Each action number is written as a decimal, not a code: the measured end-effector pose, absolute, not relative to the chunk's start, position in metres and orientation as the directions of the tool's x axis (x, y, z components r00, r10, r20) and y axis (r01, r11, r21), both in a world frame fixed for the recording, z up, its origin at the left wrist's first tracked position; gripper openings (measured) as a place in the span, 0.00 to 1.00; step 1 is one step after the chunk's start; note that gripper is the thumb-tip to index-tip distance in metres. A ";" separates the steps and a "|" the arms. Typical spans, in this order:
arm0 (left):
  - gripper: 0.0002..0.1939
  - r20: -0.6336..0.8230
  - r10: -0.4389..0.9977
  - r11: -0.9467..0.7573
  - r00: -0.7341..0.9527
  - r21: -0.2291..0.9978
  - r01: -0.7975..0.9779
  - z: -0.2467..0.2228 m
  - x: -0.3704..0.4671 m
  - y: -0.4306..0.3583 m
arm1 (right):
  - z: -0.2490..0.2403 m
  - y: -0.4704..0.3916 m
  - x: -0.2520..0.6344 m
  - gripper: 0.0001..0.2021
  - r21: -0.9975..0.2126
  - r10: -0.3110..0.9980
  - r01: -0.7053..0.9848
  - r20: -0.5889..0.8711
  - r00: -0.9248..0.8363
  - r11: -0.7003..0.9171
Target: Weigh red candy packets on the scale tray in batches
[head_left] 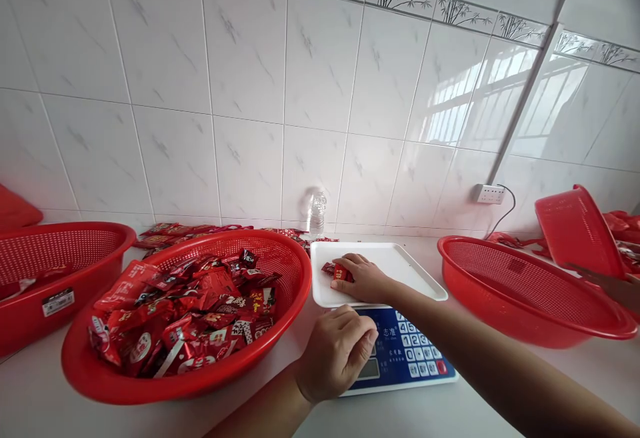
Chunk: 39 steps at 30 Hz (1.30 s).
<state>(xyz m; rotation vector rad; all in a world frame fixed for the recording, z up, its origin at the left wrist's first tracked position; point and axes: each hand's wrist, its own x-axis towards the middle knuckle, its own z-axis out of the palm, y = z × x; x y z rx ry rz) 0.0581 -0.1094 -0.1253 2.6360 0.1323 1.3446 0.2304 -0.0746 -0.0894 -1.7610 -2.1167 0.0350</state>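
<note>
My right hand (364, 278) reaches over the white tray (400, 268) of the scale, its fingers curled over red candy packets (341, 273) at the tray's left side. My left hand (339, 351) is closed in front of the tray, over the left part of the scale's blue keypad panel (390, 351); whether anything is inside it is hidden. Just left of it stands a red basket (295, 291) heaped with red wrapped packets (210, 298).
Another red basket (100, 258) is at the far left. On the right stand a red basket (500, 305) and a tilted one (575, 231), with another person's hand (605, 281) beside them. A clear bottle (317, 213) and flat red packets (170, 233) lie along the tiled wall.
</note>
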 end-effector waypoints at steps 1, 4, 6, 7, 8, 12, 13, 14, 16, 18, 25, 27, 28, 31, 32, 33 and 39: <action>0.06 0.790 0.159 -0.980 0.593 0.197 0.001 -0.126 0.058 -0.109 | -0.090 -0.074 0.232 0.29 -0.244 0.948 0.948 0.290 -0.132 0.206; 0.06 0.775 0.163 -0.980 0.611 0.199 0.008 -0.127 0.059 -0.108 | -0.091 -0.071 0.239 0.25 -0.196 0.934 0.964 0.342 -0.105 0.180; 0.07 0.767 0.163 -0.980 0.621 0.199 0.011 -0.127 0.059 -0.108 | -0.090 -0.069 0.244 0.20 -0.176 0.922 0.972 0.380 -0.077 0.153; 0.07 0.763 0.162 -0.980 0.626 0.198 0.012 -0.127 0.059 -0.108 | -0.089 -0.069 0.247 0.18 -0.171 0.915 0.976 0.400 -0.057 0.136; 0.07 0.760 0.161 -0.980 0.630 0.197 0.014 -0.128 0.059 -0.108 | -0.088 -0.068 0.250 0.17 -0.170 0.908 0.979 0.418 -0.034 0.115; 0.08 0.746 0.166 -0.980 0.645 0.195 0.027 -0.128 0.060 -0.109 | -0.084 -0.068 0.263 0.15 -0.198 0.876 0.980 0.476 0.077 0.021; 0.08 0.741 0.169 -0.980 0.650 0.196 0.032 -0.128 0.060 -0.109 | -0.082 -0.068 0.266 0.15 -0.209 0.869 0.978 0.485 0.103 0.001; 0.08 0.737 0.172 -0.980 0.654 0.197 0.035 -0.128 0.060 -0.109 | -0.080 -0.068 0.267 0.16 -0.219 0.862 0.975 0.492 0.126 -0.018; 0.08 0.729 0.181 -0.978 0.660 0.203 0.043 -0.129 0.060 -0.109 | -0.076 -0.068 0.269 0.17 -0.241 0.851 0.969 0.498 0.166 -0.049; 0.08 0.727 0.188 -0.977 0.661 0.210 0.048 -0.129 0.060 -0.109 | -0.072 -0.068 0.268 0.17 -0.258 0.849 0.964 0.492 0.192 -0.069; 0.08 0.713 0.203 -0.973 0.671 0.222 0.058 -0.131 0.060 -0.109 | -0.066 -0.066 0.251 0.20 -0.243 0.907 0.970 0.410 0.101 0.002; 0.08 0.705 0.209 -0.972 0.678 0.227 0.063 -0.131 0.060 -0.109 | -0.068 -0.066 0.246 0.19 -0.223 0.922 0.974 0.383 0.051 0.038; 0.08 0.703 0.209 -0.972 0.680 0.228 0.063 -0.131 0.060 -0.109 | -0.070 -0.066 0.244 0.17 -0.215 0.927 0.975 0.374 0.029 0.057; 0.09 0.696 0.204 -0.972 0.688 0.228 0.058 -0.131 0.061 -0.109 | -0.074 -0.064 0.239 0.18 -0.203 0.934 0.974 0.358 -0.025 0.104; 0.10 0.693 0.204 -0.972 0.692 0.228 0.058 -0.131 0.061 -0.109 | -0.075 -0.064 0.238 0.22 -0.201 0.937 0.973 0.346 -0.040 0.116; 0.10 0.689 0.204 -0.972 0.696 0.228 0.060 -0.132 0.062 -0.109 | -0.077 -0.063 0.237 0.27 -0.199 0.943 0.972 0.330 -0.055 0.127; 0.10 0.679 0.207 -0.972 0.705 0.227 0.066 -0.132 0.061 -0.110 | -0.076 -0.063 0.233 0.30 -0.179 0.962 0.962 0.214 -0.168 0.208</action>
